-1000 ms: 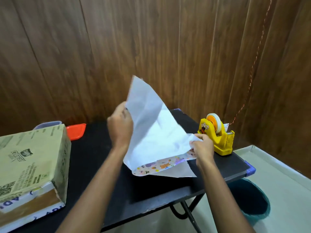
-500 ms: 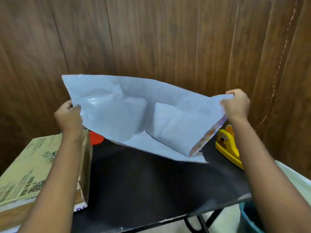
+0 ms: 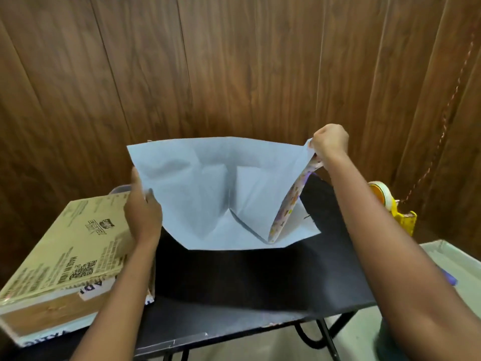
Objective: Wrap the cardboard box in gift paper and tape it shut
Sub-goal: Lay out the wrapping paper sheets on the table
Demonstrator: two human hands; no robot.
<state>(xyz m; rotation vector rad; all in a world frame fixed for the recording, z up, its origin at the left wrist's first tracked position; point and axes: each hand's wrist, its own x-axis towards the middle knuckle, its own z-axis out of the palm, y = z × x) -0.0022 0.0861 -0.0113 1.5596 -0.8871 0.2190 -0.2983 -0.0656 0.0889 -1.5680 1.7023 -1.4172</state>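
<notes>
White-backed gift paper (image 3: 208, 194) held above tabletop (image 3: 260, 277) centre, long axis left-right | left hand (image 3: 141, 209) pinches left edge, right hand (image 3: 329, 143) pinches raised right corner | cardboard box (image 3: 65, 256) at left edge, touching left hand, nearer it

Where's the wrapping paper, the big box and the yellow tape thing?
gift paper (image 3: 208, 183), head view, plain white back.
cardboard box (image 3: 70, 246), head view, printed top.
tape dispenser (image 3: 406, 220), head view, yellow body.

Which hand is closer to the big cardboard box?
Left. The left hand grips the white gift paper right over the brown cardboard box; the right hand holds the paper's far corner, well away.
</notes>
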